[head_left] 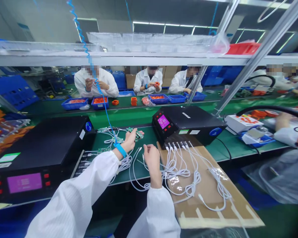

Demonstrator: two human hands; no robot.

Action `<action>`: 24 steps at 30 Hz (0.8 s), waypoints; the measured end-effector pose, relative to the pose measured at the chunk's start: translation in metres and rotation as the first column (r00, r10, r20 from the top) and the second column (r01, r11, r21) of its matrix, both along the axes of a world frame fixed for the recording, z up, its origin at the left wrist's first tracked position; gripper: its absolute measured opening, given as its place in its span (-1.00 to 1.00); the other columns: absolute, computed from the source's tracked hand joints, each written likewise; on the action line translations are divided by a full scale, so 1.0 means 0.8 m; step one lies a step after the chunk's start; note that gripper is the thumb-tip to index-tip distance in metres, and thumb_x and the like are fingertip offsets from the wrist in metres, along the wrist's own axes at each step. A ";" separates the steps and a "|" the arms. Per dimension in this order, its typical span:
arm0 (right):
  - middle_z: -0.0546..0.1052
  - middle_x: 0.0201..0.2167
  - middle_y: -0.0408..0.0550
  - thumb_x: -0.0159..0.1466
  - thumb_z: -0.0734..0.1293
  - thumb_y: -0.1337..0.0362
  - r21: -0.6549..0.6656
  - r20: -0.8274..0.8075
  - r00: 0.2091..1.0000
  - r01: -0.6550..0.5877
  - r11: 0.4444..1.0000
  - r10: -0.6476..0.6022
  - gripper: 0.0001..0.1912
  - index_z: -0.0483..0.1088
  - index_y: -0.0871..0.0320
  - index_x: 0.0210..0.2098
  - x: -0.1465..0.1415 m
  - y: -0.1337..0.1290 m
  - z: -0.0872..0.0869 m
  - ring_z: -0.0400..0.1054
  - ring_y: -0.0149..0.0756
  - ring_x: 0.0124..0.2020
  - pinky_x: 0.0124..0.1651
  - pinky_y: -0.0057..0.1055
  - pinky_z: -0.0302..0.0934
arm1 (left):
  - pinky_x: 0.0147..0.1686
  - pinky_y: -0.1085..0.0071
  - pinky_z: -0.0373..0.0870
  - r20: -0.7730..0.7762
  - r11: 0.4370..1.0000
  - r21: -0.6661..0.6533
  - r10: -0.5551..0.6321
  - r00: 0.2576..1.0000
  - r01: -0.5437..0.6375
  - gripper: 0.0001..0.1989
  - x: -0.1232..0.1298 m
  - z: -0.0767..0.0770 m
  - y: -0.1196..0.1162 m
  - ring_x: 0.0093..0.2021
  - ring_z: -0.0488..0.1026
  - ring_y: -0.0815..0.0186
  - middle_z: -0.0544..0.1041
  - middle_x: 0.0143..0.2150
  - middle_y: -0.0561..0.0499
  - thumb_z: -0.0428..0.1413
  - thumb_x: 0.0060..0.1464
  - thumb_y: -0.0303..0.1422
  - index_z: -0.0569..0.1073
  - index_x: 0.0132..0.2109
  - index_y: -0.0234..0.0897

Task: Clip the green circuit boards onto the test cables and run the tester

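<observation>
My left hand, with a blue band at the wrist, is closed on several small green circuit boards above the green bench mat. To its right, my right hand has its fingers curled together; whatever they hold, if anything, is hidden. White cables run close beside the right hand, and some loose plug ends point up between the two hands. More green circuit boards lie on the mat behind and left of my left hand, among coiled white cables.
Black test units with lit screens stand at left and right. White cables plug into the right unit and lie over a cardboard sheet. A blue coiled cord hangs down. Co-workers sit opposite behind blue trays of orange parts.
</observation>
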State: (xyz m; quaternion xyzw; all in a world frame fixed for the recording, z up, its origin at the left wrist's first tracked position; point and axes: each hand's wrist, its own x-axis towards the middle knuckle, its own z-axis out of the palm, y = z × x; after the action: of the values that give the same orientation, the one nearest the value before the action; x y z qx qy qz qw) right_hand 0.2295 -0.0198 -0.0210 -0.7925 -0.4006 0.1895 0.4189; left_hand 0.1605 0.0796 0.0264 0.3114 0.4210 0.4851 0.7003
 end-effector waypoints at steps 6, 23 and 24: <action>0.58 0.05 0.39 0.36 0.38 0.17 -0.398 0.376 0.918 0.038 0.917 0.125 -0.64 0.55 0.33 0.01 -0.034 0.043 -0.011 0.36 0.20 0.18 0.13 -0.11 0.10 | -0.22 0.32 0.56 -0.021 0.998 -0.063 -0.014 1.000 0.012 -0.89 -0.012 -0.005 0.012 -0.41 0.60 0.24 0.57 -0.48 -0.09 0.18 0.17 -0.52 0.43 -0.35 -0.38; 0.66 -0.13 0.27 0.38 0.22 0.37 -0.037 0.167 0.985 -0.035 0.999 0.041 -0.76 0.46 0.31 -0.04 -0.033 0.044 -0.024 0.54 -0.02 -0.04 -0.03 -0.24 0.25 | -0.25 0.37 0.48 -0.119 0.994 0.063 -0.083 0.989 0.091 -0.78 -0.034 -0.021 0.031 -0.34 0.59 0.21 0.63 -0.40 -0.15 0.40 -0.23 -0.48 0.51 -0.43 -0.38; 0.67 -0.17 0.19 0.39 0.22 0.33 0.099 0.037 0.997 -0.069 0.993 0.066 -0.79 0.44 0.25 -0.07 -0.031 0.038 -0.027 0.56 -0.08 -0.11 -0.07 -0.28 0.27 | -0.26 0.37 0.47 -0.126 0.993 0.072 -0.081 0.989 0.091 -0.74 -0.035 -0.020 0.030 -0.34 0.59 0.22 0.63 -0.39 -0.15 0.43 -0.26 -0.46 0.51 -0.42 -0.38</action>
State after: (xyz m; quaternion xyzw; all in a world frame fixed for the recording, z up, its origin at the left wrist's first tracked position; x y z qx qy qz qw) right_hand 0.2048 0.0105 -0.0428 -0.7595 -0.4432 0.1699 0.4448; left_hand 0.1324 0.1036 0.0104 0.3854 0.4305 0.4502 0.6808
